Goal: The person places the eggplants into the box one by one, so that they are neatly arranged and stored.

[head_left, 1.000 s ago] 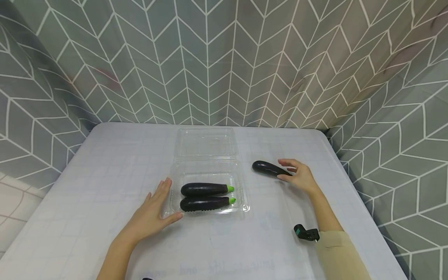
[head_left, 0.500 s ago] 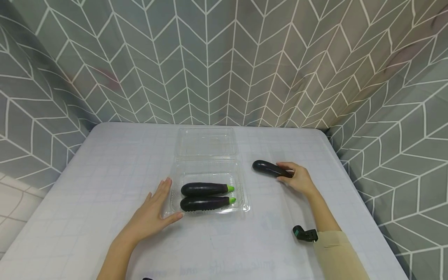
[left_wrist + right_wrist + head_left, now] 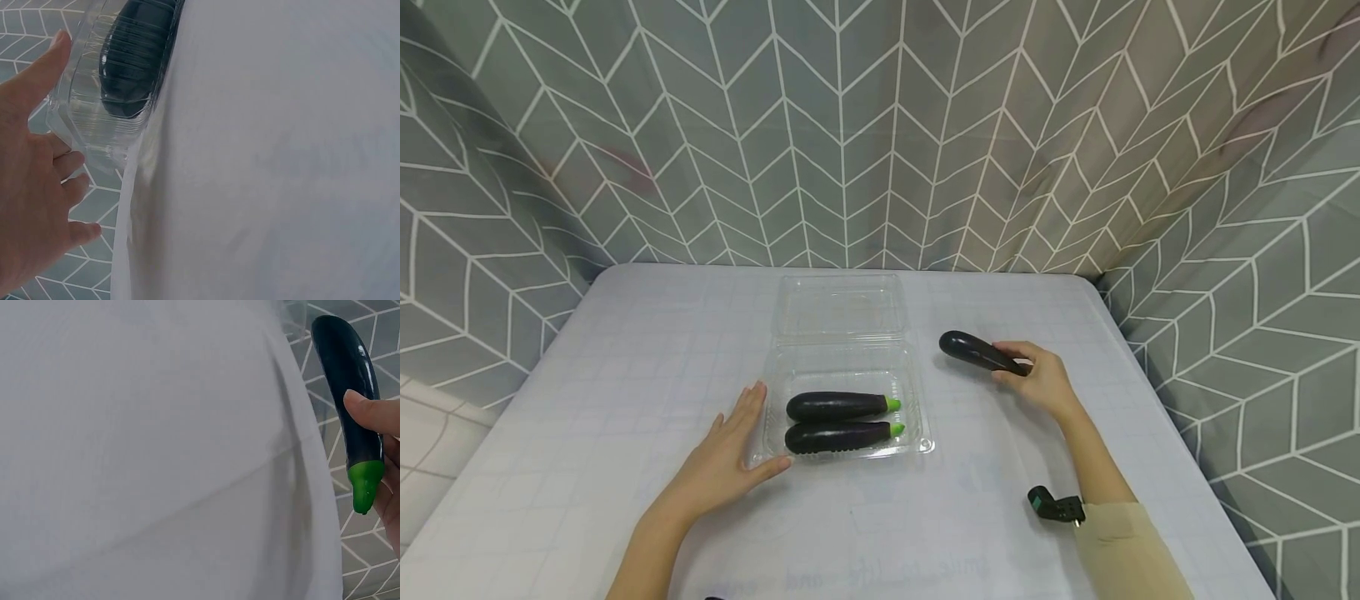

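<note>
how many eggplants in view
3: one held eggplant in the right hand, a far eggplant and a near eggplant side by side in the open clear container.

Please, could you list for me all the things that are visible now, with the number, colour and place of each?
Boxed eggplants: two, blackish with green stems, inside the container
Held eggplant: one, blackish with green stem, right of the container
Container: one, clear plastic, open, mid-table
Table: one, white-covered, below everything
Small device: one, black, beside the sleeve
Dark object: one, mostly cut off, bottom edge
Patterned curtain: grey-green with white lines, around the table
Tiles: several, off-white, left edge
Sleeve: one, beige, right arm
Left hand: one, bare, at the container's left side
Right hand: one, bare, gripping the held eggplant
</note>
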Motion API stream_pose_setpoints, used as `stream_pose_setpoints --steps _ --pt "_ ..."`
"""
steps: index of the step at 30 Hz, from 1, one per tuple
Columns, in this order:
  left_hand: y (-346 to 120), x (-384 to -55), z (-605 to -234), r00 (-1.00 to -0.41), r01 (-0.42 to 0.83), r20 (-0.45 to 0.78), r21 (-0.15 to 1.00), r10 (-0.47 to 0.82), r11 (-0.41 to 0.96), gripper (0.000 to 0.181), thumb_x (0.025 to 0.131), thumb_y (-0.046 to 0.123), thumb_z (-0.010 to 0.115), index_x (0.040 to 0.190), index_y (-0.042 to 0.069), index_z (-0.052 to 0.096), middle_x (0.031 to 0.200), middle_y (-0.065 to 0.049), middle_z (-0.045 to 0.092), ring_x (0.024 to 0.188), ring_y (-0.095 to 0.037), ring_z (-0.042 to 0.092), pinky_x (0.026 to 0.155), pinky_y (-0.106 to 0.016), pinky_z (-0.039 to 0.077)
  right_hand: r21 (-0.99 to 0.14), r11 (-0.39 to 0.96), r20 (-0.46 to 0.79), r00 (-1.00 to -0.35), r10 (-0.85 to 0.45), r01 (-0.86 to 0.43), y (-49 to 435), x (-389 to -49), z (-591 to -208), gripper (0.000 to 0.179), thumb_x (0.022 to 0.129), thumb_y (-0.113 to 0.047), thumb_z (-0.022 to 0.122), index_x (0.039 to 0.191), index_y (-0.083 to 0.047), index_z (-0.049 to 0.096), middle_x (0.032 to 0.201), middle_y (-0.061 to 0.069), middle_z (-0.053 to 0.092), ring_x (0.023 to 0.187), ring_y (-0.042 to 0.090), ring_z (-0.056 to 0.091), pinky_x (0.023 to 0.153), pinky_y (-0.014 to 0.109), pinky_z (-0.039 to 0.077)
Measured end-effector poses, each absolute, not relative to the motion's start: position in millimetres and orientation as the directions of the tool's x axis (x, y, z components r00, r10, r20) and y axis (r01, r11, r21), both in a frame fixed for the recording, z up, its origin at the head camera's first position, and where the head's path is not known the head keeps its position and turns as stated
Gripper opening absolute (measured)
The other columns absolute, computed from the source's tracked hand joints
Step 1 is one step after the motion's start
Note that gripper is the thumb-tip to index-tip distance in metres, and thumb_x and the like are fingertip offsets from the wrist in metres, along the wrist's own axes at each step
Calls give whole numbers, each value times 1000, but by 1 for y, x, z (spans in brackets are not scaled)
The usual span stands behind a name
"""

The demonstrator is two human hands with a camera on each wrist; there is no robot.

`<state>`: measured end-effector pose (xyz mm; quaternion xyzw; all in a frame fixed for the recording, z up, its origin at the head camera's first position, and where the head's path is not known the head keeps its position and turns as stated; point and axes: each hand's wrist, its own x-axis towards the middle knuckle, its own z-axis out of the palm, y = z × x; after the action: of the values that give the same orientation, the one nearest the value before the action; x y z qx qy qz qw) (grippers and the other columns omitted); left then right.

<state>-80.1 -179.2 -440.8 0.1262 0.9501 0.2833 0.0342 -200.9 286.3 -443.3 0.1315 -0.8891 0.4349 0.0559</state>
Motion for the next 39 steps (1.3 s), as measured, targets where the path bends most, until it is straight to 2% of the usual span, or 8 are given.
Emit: stream_pose_setpoints --steps 8,29,39 --pt "-179 -79 -440 -966 223 13 548 258 806 109 81 57 69 155 6 6 159 -16 11 146 -34 11 112 -63 12 -755 569 268 -945 -187 -326 278 -196 -426 43 76 0 80 117 -1 67 113 16 66 105 27 61 81 14 51" --pt "-179 -79 -439 -967 216 4 550 256 806 109 81 58 68 155 8 5 160 -14 11 146 -32 10 113 -61 12 -698 580 359 -906 -225 -420 253 -185 -389 41 77 -8 81 117 -10 70 112 5 68 102 19 61 79 14 51" --pt "-180 -80 -441 -965 229 21 550 261 803 109 81 57 69 155 7 6 159 -15 12 146 -32 11 112 -62 13 -685 526 418 -864 -281 -503 232 -181 -368 43 74 0 81 115 -7 71 111 5 68 100 17 62 79 17 53"
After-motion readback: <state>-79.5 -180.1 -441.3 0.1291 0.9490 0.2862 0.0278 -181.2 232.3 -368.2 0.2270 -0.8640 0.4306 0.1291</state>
